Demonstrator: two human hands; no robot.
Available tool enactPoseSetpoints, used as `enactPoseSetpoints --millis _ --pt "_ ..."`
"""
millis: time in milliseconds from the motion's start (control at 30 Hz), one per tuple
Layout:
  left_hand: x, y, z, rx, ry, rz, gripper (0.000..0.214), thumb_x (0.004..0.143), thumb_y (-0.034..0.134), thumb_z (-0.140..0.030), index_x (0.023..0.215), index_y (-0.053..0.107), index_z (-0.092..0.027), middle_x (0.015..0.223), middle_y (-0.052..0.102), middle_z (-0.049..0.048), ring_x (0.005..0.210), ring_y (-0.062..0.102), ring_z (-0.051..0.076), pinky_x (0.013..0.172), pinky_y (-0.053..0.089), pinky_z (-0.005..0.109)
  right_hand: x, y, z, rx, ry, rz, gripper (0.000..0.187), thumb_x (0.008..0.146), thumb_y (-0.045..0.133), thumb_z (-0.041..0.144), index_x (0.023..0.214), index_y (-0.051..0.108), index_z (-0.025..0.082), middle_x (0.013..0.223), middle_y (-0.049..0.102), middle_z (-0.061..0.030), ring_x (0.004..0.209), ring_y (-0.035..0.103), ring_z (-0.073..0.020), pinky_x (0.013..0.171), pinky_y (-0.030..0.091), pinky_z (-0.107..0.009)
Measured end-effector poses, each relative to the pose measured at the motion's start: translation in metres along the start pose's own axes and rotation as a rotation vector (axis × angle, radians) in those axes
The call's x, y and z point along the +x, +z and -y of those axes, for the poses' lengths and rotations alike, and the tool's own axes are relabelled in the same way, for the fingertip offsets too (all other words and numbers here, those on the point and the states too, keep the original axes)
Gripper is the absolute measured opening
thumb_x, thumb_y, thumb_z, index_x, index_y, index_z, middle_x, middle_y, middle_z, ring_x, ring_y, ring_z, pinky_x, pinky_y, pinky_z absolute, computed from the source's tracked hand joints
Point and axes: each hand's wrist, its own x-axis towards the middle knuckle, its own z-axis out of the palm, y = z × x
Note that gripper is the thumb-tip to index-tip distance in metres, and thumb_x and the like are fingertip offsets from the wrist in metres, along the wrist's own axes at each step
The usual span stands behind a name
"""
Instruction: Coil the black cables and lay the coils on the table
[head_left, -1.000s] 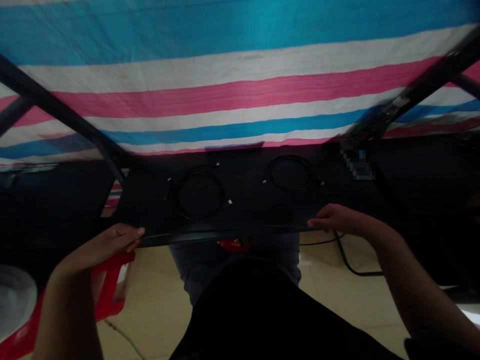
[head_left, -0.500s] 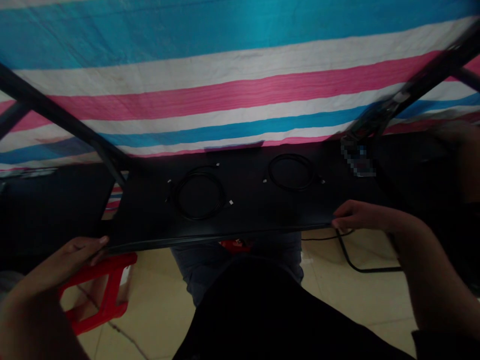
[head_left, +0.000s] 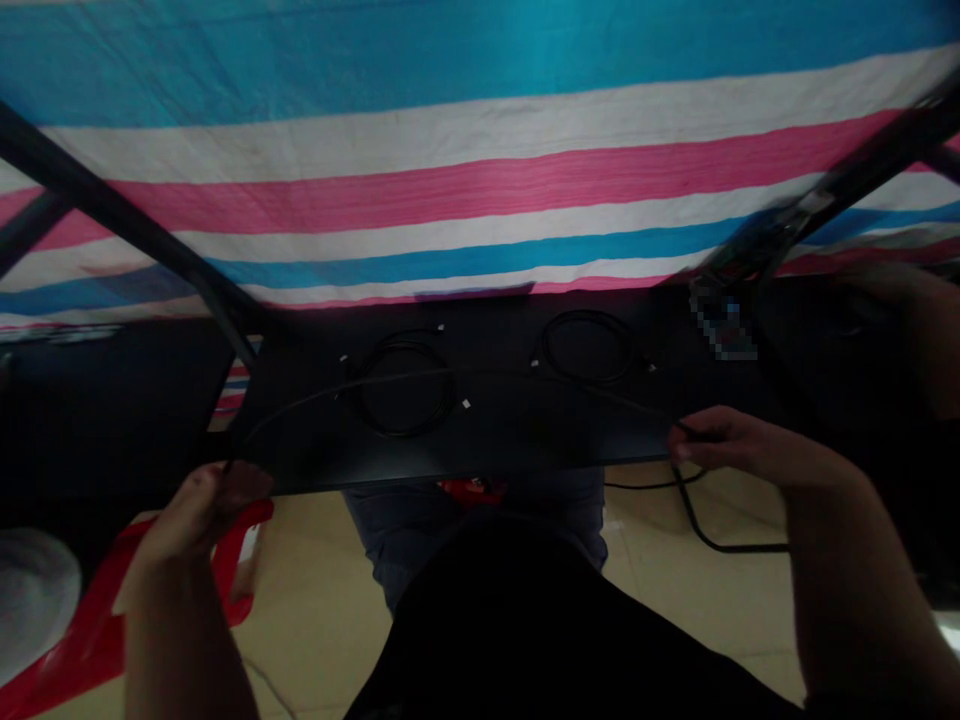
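Both fists pinch 1 black cable (head_left: pixel 450 372) taut over table (head_left: pixel 525 445): L hand (head_left: pixel 202 500), R hand (head_left: pixel 724 445). Imo hold tension even, clear of left coil (head_left: pixel 358 395) & right coil (head_left: pixel 544 350).

The thin black cable (head_left: pixel 420 377), stretched along the near edge of the black counter (head_left: pixel 525 440) a second ago, now arcs up across it. The left hand (head_left: pixel 202 500) has dropped toward 8 o'clock and closed on its end; the right hand (head_left: pixel 731 450) has slid toward 3 o'clock.
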Motion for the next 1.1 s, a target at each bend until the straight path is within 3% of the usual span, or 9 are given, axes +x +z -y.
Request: enactPoseSetpoints --millis 67,167,267,333,467,667,767,967,1100 --pt "0.003 0.035 0.006 -0.158 0.076 0.173 0.067 0.075 0.076 -0.067 0.046 0.043 -0.017 0.044 0.04 -0.0036 0.048 0.039 0.01 0.056 0.043 0.027 0.008 0.023 0.002 0.154 0.056 0.151 0.047 0.082 0.07 0.065 0.069 0.07 0.019 0.055 0.046 0.0015 0.049 0.039 -0.0104 0.046 0.033 -0.024" --pt "0.005 0.095 0.013 -0.204 0.097 0.244 0.059 0.078 0.076 -0.062 0.049 0.051 -0.017 0.048 0.044 -0.0015 0.052 0.044 0.012 0.056 0.043 0.027 0.022 0.065 0.006 0.354 0.059 0.155 0.058 0.087 0.058 0.072 0.075 0.069 0.017 0.05 0.033 0.0074 0.046 0.027 -0.0082 0.044 0.024 -0.023" --pt "0.005 0.155 0.018 -0.267 0.032 0.232 0.05 0.083 0.072 -0.059 0.059 0.059 -0.018 0.054 0.047 -0.0011 0.054 0.044 0.013 0.053 0.037 0.025 0.037 0.109 0.016 0.427 0.028 0.228 0.062 0.09 0.053 0.072 0.077 0.07 0.015 0.049 0.031 0.0084 0.045 0.027 -0.0079 0.044 0.022 -0.023" --pt "0.004 0.192 0.02 -0.104 0.05 0.164 0.05 0.084 0.07 -0.061 0.061 0.064 -0.017 0.06 0.055 0.002 0.059 0.049 0.014 0.056 0.038 0.025 0.044 0.135 0.026 0.423 -0.016 0.289 0.061 0.092 0.051 0.07 0.08 0.072 0.015 0.05 0.033 0.008 0.045 0.027 -0.0081 0.045 0.021 -0.023" --pt "-0.002 0.243 0.017 0.065 0.099 0.161 0.039 0.08 0.075 -0.055 0.067 0.075 -0.018 0.063 0.063 0.0037 0.062 0.054 0.016 0.06 0.042 0.026 0.052 0.173 0.049 0.392 -0.063 0.407 0.058 0.095 0.049 0.066 0.081 0.074 0.016 0.051 0.034 0.0075 0.047 0.028 -0.0086 0.048 0.023 -0.023" --pt "-0.011 0.265 0.014 0.03 0.256 0.06 0.02 0.082 0.073 -0.039 0.083 0.081 -0.02 0.068 0.067 0.0028 0.064 0.058 0.017 0.063 0.044 0.027 0.056 0.188 0.072 0.3 -0.126 0.424 0.037 0.095 0.057 0.047 0.08 0.074 0.018 0.067 0.057 0.0017 0.063 0.047 -0.0125 0.062 0.034 -0.026" --pt "-0.014 0.272 0.02 -0.061 0.242 -0.069 0.017 0.082 0.075 -0.036 0.09 0.078 -0.021 0.069 0.064 0.0004 0.063 0.057 0.014 0.059 0.042 0.025 0.057 0.194 0.074 0.318 -0.097 0.442 0.024 0.084 0.073 0.038 0.096 0.074 0.017 0.065 0.051 0.0059 0.06 0.041 -0.0107 0.059 0.031 -0.025" --pt "-0.015 0.296 0.019 -0.458 0.137 -0.228 0.04 0.073 0.084 -0.03 0.106 0.061 -0.026 0.07 0.059 -0.0073 0.062 0.056 0.01 0.062 0.045 0.02 0.063 0.223 0.077 0.423 -0.074 0.028 0.023 0.077 0.079 0.036 0.08 0.063 0.02 0.06 0.037 0.0081 0.057 0.032 -0.0104 0.054 0.027 -0.025" --pt "-0.01 0.301 0.007 -0.669 -0.132 -0.202 0.04 0.064 0.088 -0.025 0.094 0.063 -0.022 0.072 0.062 -0.0059 0.064 0.059 0.008 0.062 0.046 0.019 0.071 0.226 0.082 0.394 -0.117 -0.071 0.026 0.076 0.079 0.039 0.083 0.061 0.022 0.062 0.044 0.0066 0.057 0.037 -0.0118 0.056 0.032 -0.026"
